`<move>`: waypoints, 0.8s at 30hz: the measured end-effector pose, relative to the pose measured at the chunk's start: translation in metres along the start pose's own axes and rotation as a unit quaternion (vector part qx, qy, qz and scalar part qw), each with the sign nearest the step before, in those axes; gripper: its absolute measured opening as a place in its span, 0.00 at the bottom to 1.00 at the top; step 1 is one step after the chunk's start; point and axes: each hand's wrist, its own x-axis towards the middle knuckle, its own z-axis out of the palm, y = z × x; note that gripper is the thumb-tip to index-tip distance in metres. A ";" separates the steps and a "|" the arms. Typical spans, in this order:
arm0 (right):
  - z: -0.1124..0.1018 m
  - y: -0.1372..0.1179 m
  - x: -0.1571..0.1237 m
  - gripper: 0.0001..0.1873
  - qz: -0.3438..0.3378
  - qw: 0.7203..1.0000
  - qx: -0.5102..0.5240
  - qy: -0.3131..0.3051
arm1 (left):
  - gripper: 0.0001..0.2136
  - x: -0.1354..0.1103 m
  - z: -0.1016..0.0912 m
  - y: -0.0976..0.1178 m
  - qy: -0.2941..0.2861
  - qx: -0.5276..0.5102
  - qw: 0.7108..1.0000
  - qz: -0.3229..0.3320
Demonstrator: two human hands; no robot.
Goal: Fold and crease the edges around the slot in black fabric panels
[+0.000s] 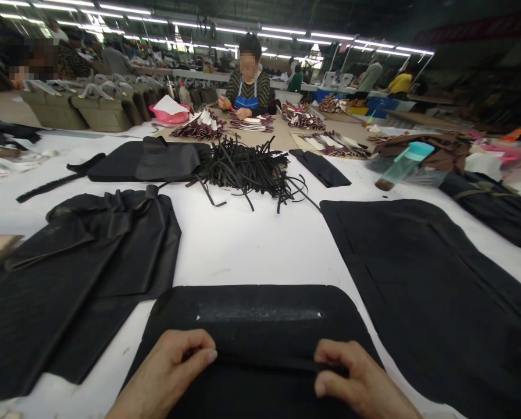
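Note:
A black fabric panel (pixel 260 297) with rounded corners lies in front of me, with a whitish smeared strip and two small white triangle marks near its far edge. Over it, a black fabric piece (pixel 260 364) stretches between my hands; its near part blends into the dark panel, so its outline is hard to make out. My left hand (pixel 177 361) pinches this piece at its left end, thumb against the curled index finger. At the right end, my right hand (pixel 345 372) has curled fingers and thumb around the dark edge, just below the right triangle mark.
Black pieces (pixel 81 279) are stacked left, and a large black panel (pixel 430 279) lies right. Further back are a heap of black strips (pixel 245 166), a folded black piece (pixel 321 167) and a bottle with a turquoise lid (pixel 404 166). A co-worker (pixel 248 87) sits across the table.

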 end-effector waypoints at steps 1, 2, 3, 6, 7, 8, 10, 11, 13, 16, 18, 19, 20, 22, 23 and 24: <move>-0.006 0.005 0.002 0.09 -0.004 0.999 0.042 -0.017 | 0.13 0.000 -0.004 -0.003 0.010 -0.004 1.000 -0.003; -0.010 0.011 0.005 0.10 -0.011 0.997 0.074 -0.030 | 0.13 0.001 -0.007 -0.005 0.019 -0.010 1.000 -0.005; -0.015 0.015 0.008 0.12 -0.014 0.995 0.092 -0.035 | 0.13 0.002 -0.009 -0.006 0.028 -0.015 0.999 -0.005; -0.025 0.025 0.018 0.16 -0.021 0.996 0.084 -0.004 | 0.13 0.005 -0.014 -0.004 0.062 -0.021 0.998 -0.001; -0.028 0.028 0.022 0.15 -0.025 0.997 0.073 0.013 | 0.14 0.007 -0.015 -0.003 0.073 -0.024 0.997 -0.001; -0.030 0.032 0.026 0.15 -0.030 0.997 0.062 0.032 | 0.13 0.010 -0.016 -0.003 0.085 -0.031 0.996 -0.003; -0.033 0.039 0.035 0.14 -0.034 0.996 0.045 0.066 | 0.12 0.017 -0.017 -0.006 0.111 -0.056 0.992 -0.012; -0.033 0.043 0.039 0.14 -0.031 0.996 0.041 0.079 | 0.11 0.021 -0.016 -0.009 0.124 -0.071 0.990 -0.018; -0.033 0.049 0.047 0.16 -0.015 0.995 0.048 0.091 | 0.09 0.029 -0.016 -0.015 0.150 -0.093 0.984 -0.033; -0.030 0.051 0.055 0.18 0.015 0.993 0.071 0.096 | 0.08 0.038 -0.016 -0.024 0.180 -0.105 0.977 -0.054; -0.028 0.048 0.058 0.19 0.036 0.991 0.079 0.098 | 0.08 0.041 -0.018 -0.028 0.199 -0.101 0.973 -0.060; -0.027 0.046 0.058 0.20 0.049 0.991 0.081 0.099 | 0.09 0.042 -0.019 -0.030 0.207 -0.094 0.972 -0.059; -0.026 0.045 0.059 0.20 0.062 0.990 0.083 0.100 | 0.09 0.043 -0.020 -0.032 0.215 -0.086 0.971 -0.057; -0.025 0.044 0.059 0.21 0.077 0.988 0.091 0.100 | 0.10 0.044 -0.022 -0.034 0.222 -0.069 0.971 -0.049; -0.025 0.045 0.059 0.21 0.078 0.987 0.096 0.098 | 0.09 0.044 -0.022 -0.035 0.222 -0.060 0.972 -0.044; -0.025 0.048 0.060 0.21 0.075 0.987 0.103 0.096 | 0.09 0.044 -0.023 -0.035 0.219 -0.052 0.974 -0.040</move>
